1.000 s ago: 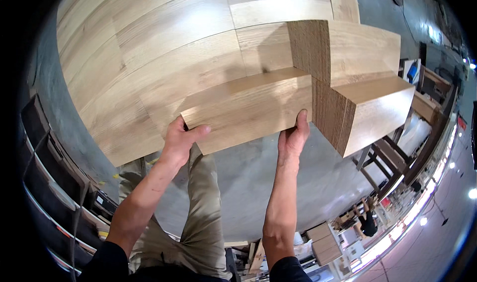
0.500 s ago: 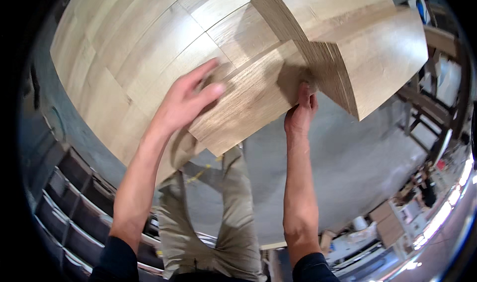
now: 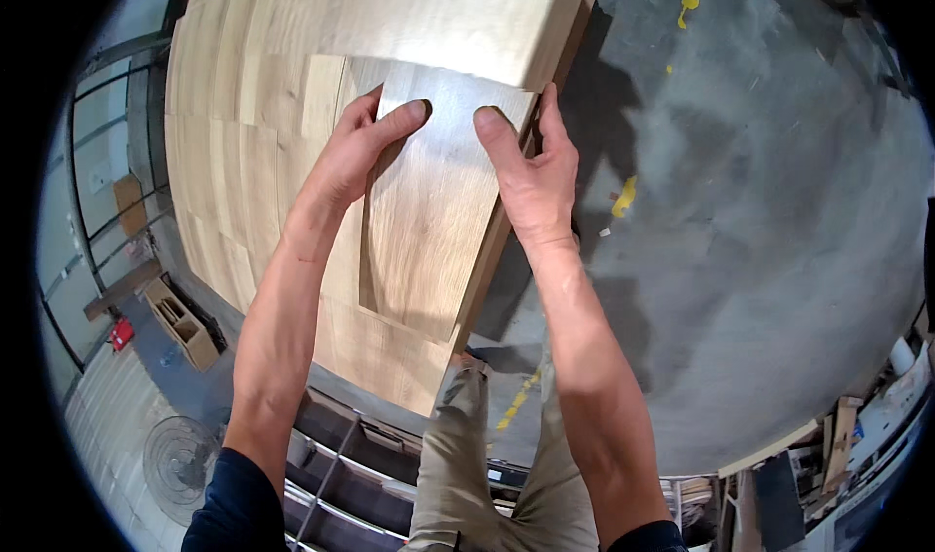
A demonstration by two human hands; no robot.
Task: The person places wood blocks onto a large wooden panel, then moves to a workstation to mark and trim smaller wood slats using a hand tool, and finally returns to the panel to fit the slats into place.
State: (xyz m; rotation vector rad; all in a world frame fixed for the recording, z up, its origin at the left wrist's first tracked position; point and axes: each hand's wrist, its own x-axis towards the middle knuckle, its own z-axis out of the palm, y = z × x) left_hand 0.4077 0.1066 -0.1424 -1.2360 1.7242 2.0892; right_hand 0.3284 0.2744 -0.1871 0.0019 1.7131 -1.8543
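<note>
A rectangular light-wood board [image 3: 429,226] lies near the right edge of a broad layer of wood-grain boards [image 3: 234,153]. My left hand [image 3: 365,143] holds its left edge at the far end, thumb on top and fingers down the side. At the opposite edge is my right hand [image 3: 531,167], its thumb on the top face and its fingers along the right side. The board's far end meets a higher wooden block of boards [image 3: 429,17]. Most of my fingertips are hidden behind the edges.
Grey concrete floor [image 3: 760,211] with yellow marks [image 3: 624,197] lies to the right. At the lower left are a round fan guard [image 3: 180,464] and a wooden box [image 3: 185,323]. A dark compartmented rack [image 3: 375,460] stands near my legs. Scrap wood [image 3: 838,440] is at the lower right.
The view has turned, and the board now runs away from me. My left hand, blurred beside the board before, now grips its left edge; my right hand still holds the board.
</note>
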